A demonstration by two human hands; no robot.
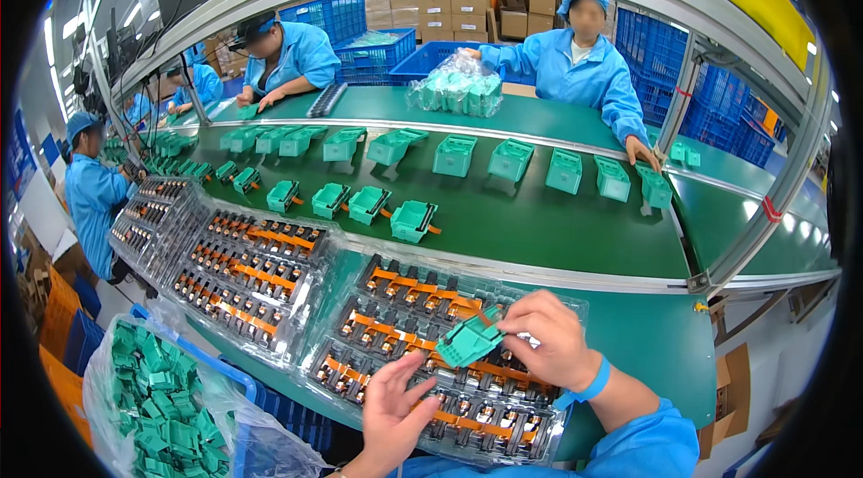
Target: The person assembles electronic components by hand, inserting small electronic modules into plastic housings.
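Between the thumb and fingers of my right hand (550, 339) is a green plastic housing (470, 340), tilted, with a bit of orange strip at its top. My left hand (395, 406) is just left of the housing, palm turned toward it, fingers apart and holding nothing. Both hands are over a clear plastic tray (316, 376) with rows of small black parts joined by orange flat strips (387, 325). A blue band circles my right wrist.
More filled trays (243, 271) stand to the left. A bag of green housings (171, 397) sits in a blue crate at lower left. Beyond, a green conveyor belt (539, 235) carries several housings (412, 219). Co-workers sit across it; one touches a housing (654, 189). A metal frame post (751, 217) rises at right.
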